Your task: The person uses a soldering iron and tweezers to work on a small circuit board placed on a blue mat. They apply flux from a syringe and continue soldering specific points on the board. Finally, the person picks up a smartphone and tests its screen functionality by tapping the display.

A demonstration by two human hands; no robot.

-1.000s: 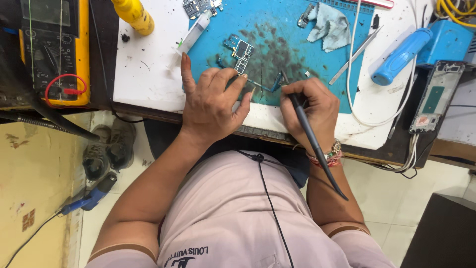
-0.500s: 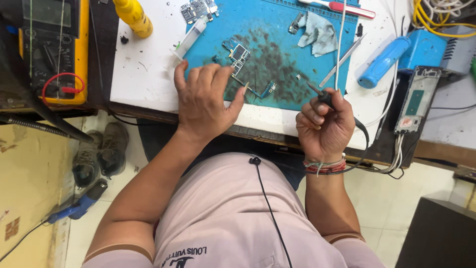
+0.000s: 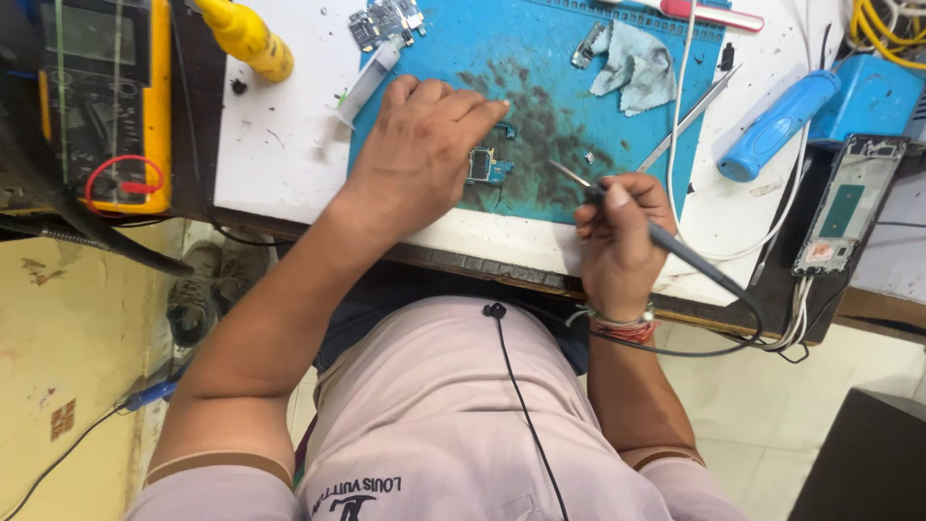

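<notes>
Fingers of the right hand are curled tight round a thin black soldering iron, held like a pen, its metal tip pointing up and left over the dirty patch of the blue mat; its black cord runs off to the right and loops back under the bench edge. Left hand lies flat and palm down on the mat, fingers spread and pressing on a small circuit board, only part of which shows beneath the fingertips; this grip closes round nothing, it only pins the board down. The iron's tip stands just to the right of the board, not touching it as far as can be seen. Farther out on the mat lie a crumpled grey cloth, a metal pair of tweezers and, near the top edge, another small board; a clear syringe rests across the mat's left edge. On the white bench to the right lies a blue-handled tool and a phone frame; to the left stand a yellow bottle and a yellow meter.
</notes>
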